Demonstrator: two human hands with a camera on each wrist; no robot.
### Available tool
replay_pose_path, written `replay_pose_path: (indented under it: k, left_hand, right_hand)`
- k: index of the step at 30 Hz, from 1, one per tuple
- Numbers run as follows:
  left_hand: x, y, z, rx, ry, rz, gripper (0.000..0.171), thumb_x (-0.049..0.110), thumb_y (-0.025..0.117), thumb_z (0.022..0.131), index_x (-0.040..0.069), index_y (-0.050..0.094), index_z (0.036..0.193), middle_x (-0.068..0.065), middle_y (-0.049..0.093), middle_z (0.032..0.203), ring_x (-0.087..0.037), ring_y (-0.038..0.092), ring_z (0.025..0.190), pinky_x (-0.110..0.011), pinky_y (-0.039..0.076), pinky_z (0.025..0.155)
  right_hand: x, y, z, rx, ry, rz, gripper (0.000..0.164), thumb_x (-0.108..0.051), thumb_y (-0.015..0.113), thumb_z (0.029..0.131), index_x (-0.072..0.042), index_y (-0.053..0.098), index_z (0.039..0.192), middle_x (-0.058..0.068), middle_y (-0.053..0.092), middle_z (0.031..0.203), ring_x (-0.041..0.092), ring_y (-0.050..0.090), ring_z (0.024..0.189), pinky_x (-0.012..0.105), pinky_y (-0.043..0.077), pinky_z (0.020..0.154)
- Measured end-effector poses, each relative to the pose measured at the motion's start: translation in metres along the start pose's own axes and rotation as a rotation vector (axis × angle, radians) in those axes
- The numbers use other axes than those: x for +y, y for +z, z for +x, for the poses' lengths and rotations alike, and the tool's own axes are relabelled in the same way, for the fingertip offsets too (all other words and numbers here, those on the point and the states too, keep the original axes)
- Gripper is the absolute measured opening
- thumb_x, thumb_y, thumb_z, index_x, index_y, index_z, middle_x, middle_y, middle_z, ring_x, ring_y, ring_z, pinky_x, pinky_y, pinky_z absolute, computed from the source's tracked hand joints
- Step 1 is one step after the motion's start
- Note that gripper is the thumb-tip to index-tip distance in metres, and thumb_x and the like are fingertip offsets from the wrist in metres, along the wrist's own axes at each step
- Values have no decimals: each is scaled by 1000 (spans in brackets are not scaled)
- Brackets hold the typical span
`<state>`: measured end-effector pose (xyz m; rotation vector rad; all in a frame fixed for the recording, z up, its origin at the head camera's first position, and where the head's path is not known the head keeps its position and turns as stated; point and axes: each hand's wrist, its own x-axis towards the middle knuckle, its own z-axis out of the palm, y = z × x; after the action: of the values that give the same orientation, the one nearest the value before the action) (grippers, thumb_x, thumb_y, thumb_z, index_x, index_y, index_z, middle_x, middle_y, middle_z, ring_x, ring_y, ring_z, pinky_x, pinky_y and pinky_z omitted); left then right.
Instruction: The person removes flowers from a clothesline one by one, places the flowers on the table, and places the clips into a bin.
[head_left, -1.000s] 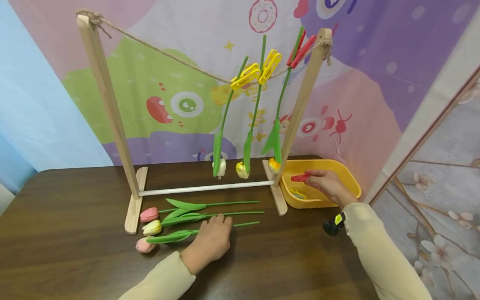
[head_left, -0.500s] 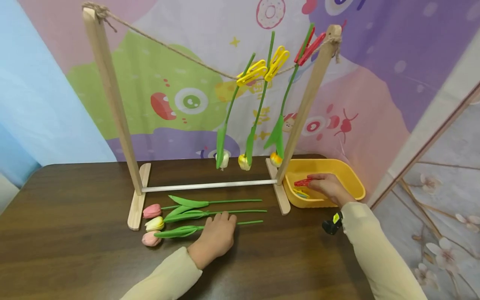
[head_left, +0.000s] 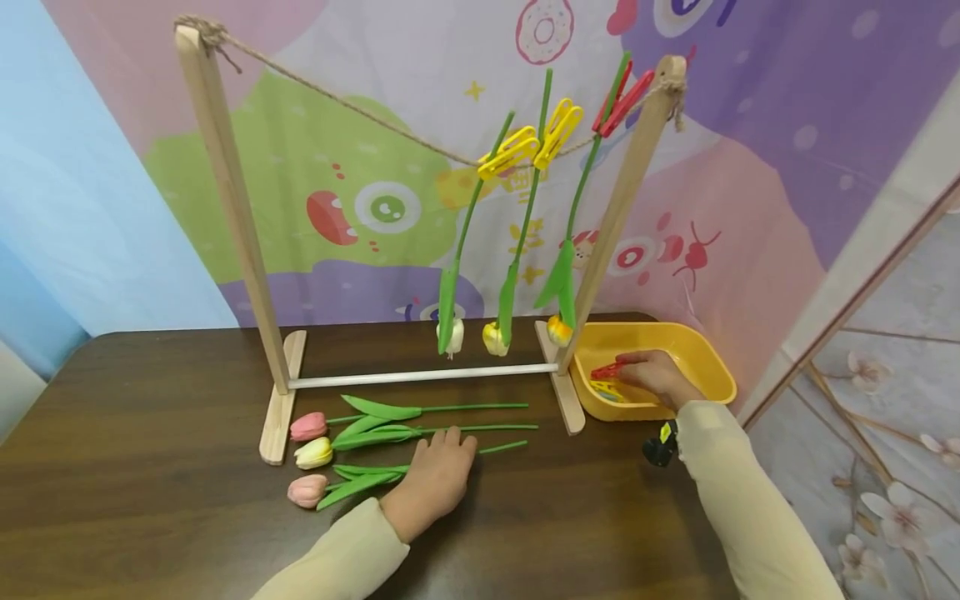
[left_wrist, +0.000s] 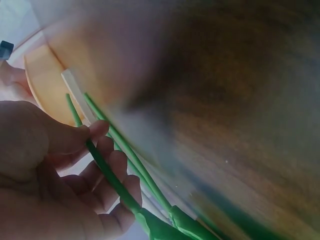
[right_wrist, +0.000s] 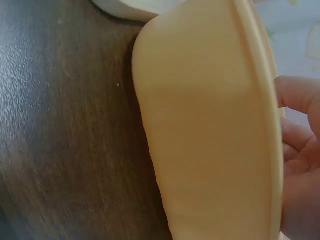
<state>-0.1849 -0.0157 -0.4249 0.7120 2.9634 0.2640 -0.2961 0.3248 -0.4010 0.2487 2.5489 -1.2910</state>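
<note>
My left hand (head_left: 437, 477) pinches the green stem of the nearest artificial tulip (head_left: 307, 492), a pale pink one, between thumb and index finger. In the left wrist view this stem (left_wrist: 111, 175) runs across the curled fingers. Two more tulips lie just beyond, one yellow (head_left: 313, 453) and one pink (head_left: 308, 427). My right hand (head_left: 654, 375) reaches inside a yellow plastic basin (head_left: 716, 390) and grips a red clothespin (head_left: 606, 372). Below it in the basin are yellow and bluish clothespins (head_left: 606, 390). In the right wrist view the basin wall (right_wrist: 210, 115) hides the clothespin.
A wooden frame (head_left: 238, 208) with a sagging rope (head_left: 352, 104) stands behind the tulips. Three tulips hang upside down from it by two yellow clothespins (head_left: 558, 133) and one red clothespin (head_left: 626, 104). A patterned cloth (head_left: 360, 50) backs the dark table (head_left: 150, 467).
My right hand has lowered the red clothespin slightly in the basin. The nearest tulip has turned in my left hand, so its leaves spread differently. The head view has shifted slightly.
</note>
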Motion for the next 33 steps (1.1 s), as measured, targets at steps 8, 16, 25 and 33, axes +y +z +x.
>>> replay_pose_path:
  k: [8,16,25,33]
  left_hand:
    - [1,1,0,5,15,16,28,7,54,84,10,54,112,-17,50,116,-33,48,106,-49,40,80]
    - [0,3,-1,3,19,27,29,6,55,83,17,59,110,-14,52,112,-32,50,102,-48,41,77]
    - [0,4,-2,31,46,48,26,5,55,82,17,59,106,-13,55,105,-30,53,95,-47,42,75]
    - [0,3,-3,19,44,61,28,6,57,82,18,58,108,-10,55,99,-28,52,90,-42,40,69]
  right_hand:
    - [-2,4,4,53,-30,-216,43,-10,53,83,12,46,120,28,53,113,24,53,88,31,48,75]
    - [-2,7,8,32,31,-329,47,-13,55,79,9,48,120,26,52,115,29,49,92,38,43,83]
    - [2,7,12,-10,21,-312,50,-10,55,73,9,48,119,22,54,107,26,49,86,30,44,73]
    - [-3,9,11,-37,58,-348,50,-5,53,74,9,45,122,26,49,118,27,47,90,33,44,77]
